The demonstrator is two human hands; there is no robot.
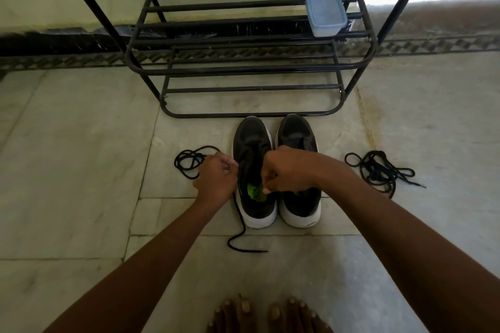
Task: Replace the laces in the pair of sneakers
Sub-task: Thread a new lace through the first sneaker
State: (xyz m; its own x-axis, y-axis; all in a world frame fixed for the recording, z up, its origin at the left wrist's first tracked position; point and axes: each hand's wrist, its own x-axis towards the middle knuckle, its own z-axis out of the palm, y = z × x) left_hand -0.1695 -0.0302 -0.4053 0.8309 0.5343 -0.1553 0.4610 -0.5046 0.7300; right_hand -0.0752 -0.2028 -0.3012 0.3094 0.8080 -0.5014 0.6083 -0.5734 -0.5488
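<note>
Both sneakers sit side by side on floor, toes to rack [243, 67]. Left hand [216, 180] & right hand [286, 170] each w/ grip curled at left sneaker [254, 170] eyelets, apparently pinching lace [240, 227], prob. threading it. Spare laces [378, 170] lie right, kept clear.

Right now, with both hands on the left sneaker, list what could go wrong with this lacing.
1. The lace tail trails loose on the floor near the person's toes; it could get stepped on and jerk out of the left hand.
2. The right hand hides the left sneaker eyelets, so a missed hole may go unnoticed.
3. The lace pile on the right looks tangled and may knot when pulled.
</note>
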